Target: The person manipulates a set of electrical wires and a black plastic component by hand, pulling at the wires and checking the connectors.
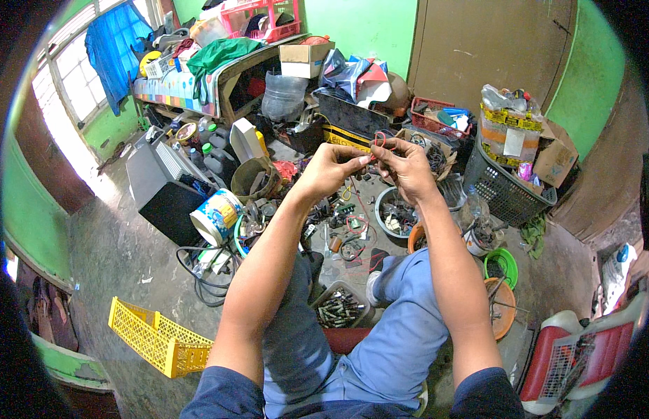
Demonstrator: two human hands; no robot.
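Both my arms reach forward, and my hands meet over the cluttered floor. A thin red wire [381,137] loops up between them. My left hand [333,170] pinches one part of it between thumb and forefinger. Close beside it, my right hand [407,170] grips the wire with bent fingers; its exact fingertip hold is partly hidden. Below the hands lie small electronic parts and loose wires, among them a copper-coloured coil [336,244]. Between my legs stands a tray of small metal tools or bits [339,308], too small to name.
A grey basin [396,218] of parts sits ahead, with a green bowl [501,267] to the right. Left are a white-blue bucket [217,216], a black cable [203,279] and a yellow plastic crate [144,336]. A dark laundry basket [502,190] stands at right.
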